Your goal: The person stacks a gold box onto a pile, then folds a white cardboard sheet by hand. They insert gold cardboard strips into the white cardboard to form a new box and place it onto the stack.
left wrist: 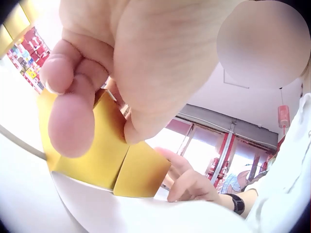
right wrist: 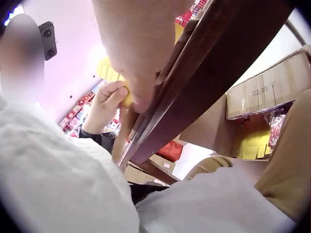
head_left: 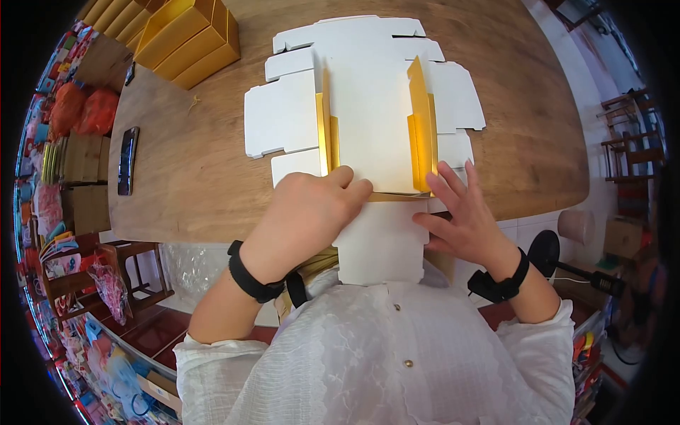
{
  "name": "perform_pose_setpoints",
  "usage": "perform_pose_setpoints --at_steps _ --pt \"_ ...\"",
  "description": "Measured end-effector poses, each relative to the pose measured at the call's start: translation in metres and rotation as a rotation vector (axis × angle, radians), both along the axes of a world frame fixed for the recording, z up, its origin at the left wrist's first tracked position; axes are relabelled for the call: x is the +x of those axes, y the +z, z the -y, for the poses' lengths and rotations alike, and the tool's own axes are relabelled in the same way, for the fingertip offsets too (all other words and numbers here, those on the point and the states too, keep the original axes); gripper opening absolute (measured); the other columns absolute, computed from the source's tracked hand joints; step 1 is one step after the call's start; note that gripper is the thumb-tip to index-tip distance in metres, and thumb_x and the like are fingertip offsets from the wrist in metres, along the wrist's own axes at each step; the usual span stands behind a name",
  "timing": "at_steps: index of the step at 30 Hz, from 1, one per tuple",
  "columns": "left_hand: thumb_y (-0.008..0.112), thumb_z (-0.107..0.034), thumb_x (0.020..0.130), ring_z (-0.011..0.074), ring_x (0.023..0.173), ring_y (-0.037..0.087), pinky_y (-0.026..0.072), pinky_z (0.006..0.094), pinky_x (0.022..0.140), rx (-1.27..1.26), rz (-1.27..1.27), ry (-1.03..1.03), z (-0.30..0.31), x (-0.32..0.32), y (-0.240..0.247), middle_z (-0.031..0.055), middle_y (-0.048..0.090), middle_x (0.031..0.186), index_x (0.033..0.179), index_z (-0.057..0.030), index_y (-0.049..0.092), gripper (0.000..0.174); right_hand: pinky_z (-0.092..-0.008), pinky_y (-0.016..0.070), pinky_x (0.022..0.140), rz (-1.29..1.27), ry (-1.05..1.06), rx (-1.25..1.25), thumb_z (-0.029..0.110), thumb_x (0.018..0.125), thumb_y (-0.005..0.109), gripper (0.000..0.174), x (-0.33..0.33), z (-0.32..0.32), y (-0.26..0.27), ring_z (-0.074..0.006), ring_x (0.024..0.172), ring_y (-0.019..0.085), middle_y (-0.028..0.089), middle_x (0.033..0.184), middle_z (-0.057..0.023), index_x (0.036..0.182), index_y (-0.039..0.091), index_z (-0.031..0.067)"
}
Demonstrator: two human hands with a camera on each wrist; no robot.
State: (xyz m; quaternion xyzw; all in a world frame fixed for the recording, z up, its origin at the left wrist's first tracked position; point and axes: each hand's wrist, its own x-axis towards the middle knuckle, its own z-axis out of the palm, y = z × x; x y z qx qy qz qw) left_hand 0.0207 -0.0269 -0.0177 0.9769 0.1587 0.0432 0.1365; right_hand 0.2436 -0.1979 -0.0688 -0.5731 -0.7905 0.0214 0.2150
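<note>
A cardboard blank, white inside and gold outside (head_left: 368,92), lies spread at the table's near edge, with gold-faced side strips (head_left: 423,134) standing up left and right. Its near flap (head_left: 381,244) hangs toward the person's lap. The left hand (head_left: 312,212) pinches the near fold at its left part, fingers curled; in the left wrist view this hand (left wrist: 97,87) is against a gold panel (left wrist: 97,145). At the near right corner the right hand (head_left: 464,219) touches the card, fingers spread and fairly straight.
Stacked gold boxes (head_left: 195,42) stand at the table's back left. A phone (head_left: 127,161) lies near the left edge of the wooden table (head_left: 524,85). Left of it are red bags (head_left: 81,108) and cartons. A black fan-like object (head_left: 544,253) stands at right.
</note>
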Motion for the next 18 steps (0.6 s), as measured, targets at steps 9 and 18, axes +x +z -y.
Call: perform_pose_setpoints --at_steps 9,18 --pt "0.065 -0.017 0.09 0.0307 0.069 0.063 0.0503 0.0388 0.061 -0.182 -0.135 -0.016 -0.006 -0.002 0.021 0.0092 0.06 0.08 0.097 -0.0099 0.064 0.011 -0.0639 0.0221 0.116 -0.353 0.012 0.151 -0.006 0.069 0.071 0.033 -0.003 -0.03 0.01 -0.0212 0.106 0.064 0.066 0.104 0.0014 0.085 0.049 0.0128" --pt "0.062 0.0 0.089 0.0087 0.068 0.061 0.0514 0.0229 0.058 -1.112 0.123 0.395 -0.021 -0.03 0.011 0.0052 0.06 0.104 0.136 -0.0029 0.049 0.049 -0.06 0.0174 0.119 -0.641 -0.108 0.112 0.0 0.083 0.07 0.029 -0.011 -0.033 0.0 -0.0186 0.097 0.063 0.062 0.103 -0.0017 0.102 0.051 0.0108"
